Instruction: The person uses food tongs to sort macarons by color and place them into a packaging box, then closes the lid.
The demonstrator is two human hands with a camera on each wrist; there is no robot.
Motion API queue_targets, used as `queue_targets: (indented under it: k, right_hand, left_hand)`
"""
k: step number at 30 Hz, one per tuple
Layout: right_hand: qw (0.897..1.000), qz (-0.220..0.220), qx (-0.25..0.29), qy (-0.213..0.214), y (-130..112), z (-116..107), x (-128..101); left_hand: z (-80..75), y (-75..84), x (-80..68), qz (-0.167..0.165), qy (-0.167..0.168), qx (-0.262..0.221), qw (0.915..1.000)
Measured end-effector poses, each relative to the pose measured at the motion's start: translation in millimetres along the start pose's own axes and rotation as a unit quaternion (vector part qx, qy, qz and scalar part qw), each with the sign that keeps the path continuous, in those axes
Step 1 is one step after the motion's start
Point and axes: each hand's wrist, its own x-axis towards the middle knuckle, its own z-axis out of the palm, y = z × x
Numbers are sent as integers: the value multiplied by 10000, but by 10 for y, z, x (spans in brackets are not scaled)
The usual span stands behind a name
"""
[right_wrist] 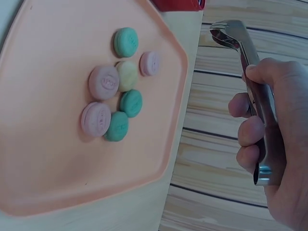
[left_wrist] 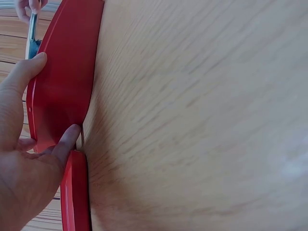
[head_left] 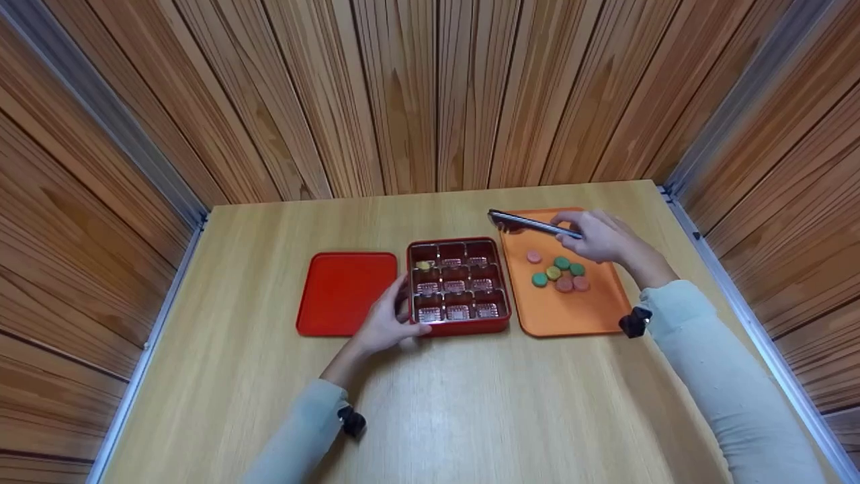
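My left hand point(head_left: 386, 323) holds the near left corner of a red box point(head_left: 470, 328), its thumb at the rim. A clear tray insert point(head_left: 455, 273) divides the box into several compartments; a yellow macaron point(head_left: 423, 265) lies in the far left one. In my right hand point(head_left: 594, 235) I grip metal tongs point(right_wrist: 262, 110), raised over the far part of an orange tray point(head_left: 564, 319). Their tips point left, and no macaron shows between them in the right wrist view. Green macarons point(right_wrist: 126, 42), pink macarons point(right_wrist: 103, 83) and a yellow macaron point(right_wrist: 127, 76) lie on that tray.
A red lid point(head_left: 349, 292) lies flat on the wooden table point(head_left: 269, 269), left of the box and close to my left hand. The tray stands just right of the box. A wood-panelled wall point(head_left: 416, 101) rises behind the table.
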Motion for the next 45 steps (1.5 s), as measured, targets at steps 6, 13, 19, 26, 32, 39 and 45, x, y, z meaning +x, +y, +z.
queue_targets:
  k: [6, 13, 19, 26, 32, 39, 45]
  right_hand:
    - [9993, -208, -269, 146, -108, 22, 35]
    - [9983, -477, -322, 111, -230, 65, 67]
    - [9971, -613, -411, 160, -331, 107, 99]
    - [9935, -962, -520, 309, -427, 181, 145]
    - [9943, -966, -444, 93, -514, 223, 164]
    - [9930, -952, -696, 58, -587, 280, 195]
    - [9935, -923, -659, -33, -625, 349, 221]
  left_hand:
    - [2, -16, 4, 7, -6, 43, 10000]
    - [-1, -27, 2, 43, -15, 39, 10000]
    - [-1, -25, -2, 87, -19, 40, 10000]
    - [-1, -23, -6, 124, -1, -60, 9999]
    - [-5, -44, 11, 30, 0, 44, 10000]
    - [-5, -26, 1, 43, 12, 75, 10000]
    - [-2, -33, 1, 20, -4, -37, 10000]
